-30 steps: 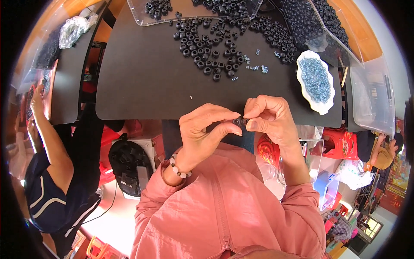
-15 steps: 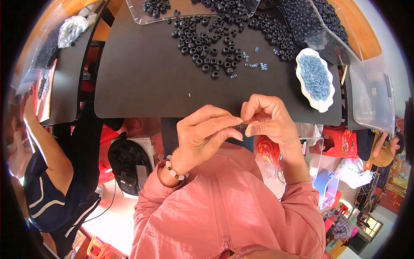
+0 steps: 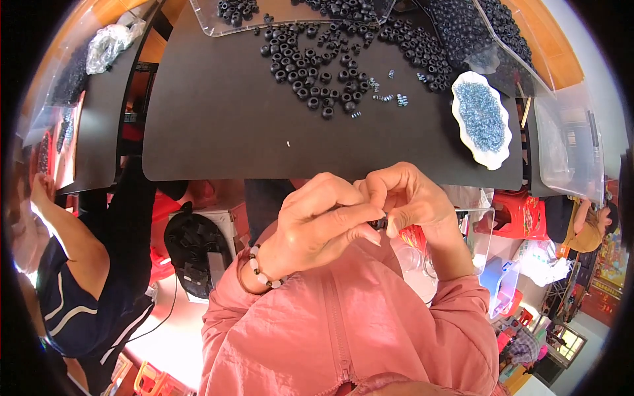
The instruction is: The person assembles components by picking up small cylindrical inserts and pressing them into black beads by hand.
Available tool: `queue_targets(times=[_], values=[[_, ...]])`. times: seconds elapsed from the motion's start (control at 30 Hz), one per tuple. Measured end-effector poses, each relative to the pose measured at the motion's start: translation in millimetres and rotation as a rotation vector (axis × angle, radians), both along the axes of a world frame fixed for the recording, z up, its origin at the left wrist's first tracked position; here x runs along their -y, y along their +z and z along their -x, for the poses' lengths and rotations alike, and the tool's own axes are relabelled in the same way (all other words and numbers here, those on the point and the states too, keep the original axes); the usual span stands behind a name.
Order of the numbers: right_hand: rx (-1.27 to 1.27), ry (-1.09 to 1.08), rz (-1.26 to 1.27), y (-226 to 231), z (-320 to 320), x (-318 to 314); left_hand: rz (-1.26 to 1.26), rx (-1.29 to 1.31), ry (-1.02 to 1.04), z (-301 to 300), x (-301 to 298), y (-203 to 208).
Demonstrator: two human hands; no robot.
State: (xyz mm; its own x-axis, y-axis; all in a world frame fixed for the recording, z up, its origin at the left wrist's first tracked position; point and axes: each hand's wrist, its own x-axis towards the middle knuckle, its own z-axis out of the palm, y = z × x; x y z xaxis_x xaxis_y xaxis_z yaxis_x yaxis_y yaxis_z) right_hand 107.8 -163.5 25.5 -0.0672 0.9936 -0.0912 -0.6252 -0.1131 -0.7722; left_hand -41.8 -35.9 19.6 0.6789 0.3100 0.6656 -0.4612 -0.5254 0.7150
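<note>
My left hand (image 3: 323,221), with a beaded bracelet (image 3: 259,269) at its wrist, is closed in front of my chest. Its thumb and fingers pinch a small black bead (image 3: 378,224), mostly covered by the fingertips. Right beside it, my right hand (image 3: 413,201) is closed too, thumb against forefinger at the same bead; whatever lies between them is too small and hidden to make out. Beyond my hands, loose black beads (image 3: 310,72) with holes are spread over the dark table (image 3: 218,105). A few small shiny coils (image 3: 401,100) lie near them.
A white scalloped dish (image 3: 506,135) of tiny blue-grey pieces stands at the table's right. Clear plastic trays (image 3: 210,29) with black beads are at the far side. On the left, another person's arm (image 3: 82,237) reaches toward a neighbouring table. A black backpack-like item (image 3: 191,244) stands beside me.
Both hands have dropped a little toward my chest and away from the table edge, still fingertip to fingertip around the bead. The beads and coils on the table lie unchanged.
</note>
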Motion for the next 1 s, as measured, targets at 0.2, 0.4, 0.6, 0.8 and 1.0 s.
queue_targets(times=[0.2, 0.4, 0.6, 0.8, 1.0], values=[[-0.024, -0.057, 0.029, 5, 7, 3, -0.055, 0.023, 0.063, 1, 4, 3], [-0.169, -0.029, -0.007, 6, 3, 0, 0.089, 0.067, 0.001, -7, 6, 3], [0.530, -0.334, 0.106, 19, -14, -6, 0.231, -0.095, 0.197, -24, 0, -15], [1.222, -0.956, 0.023, 55, -102, -13, 0.428, -0.159, 0.166, -25, -14, -22], [1.942, -1.401, 0.295, 86, -232, -3, 0.584, -0.263, 0.176, -27, -17, -24]])
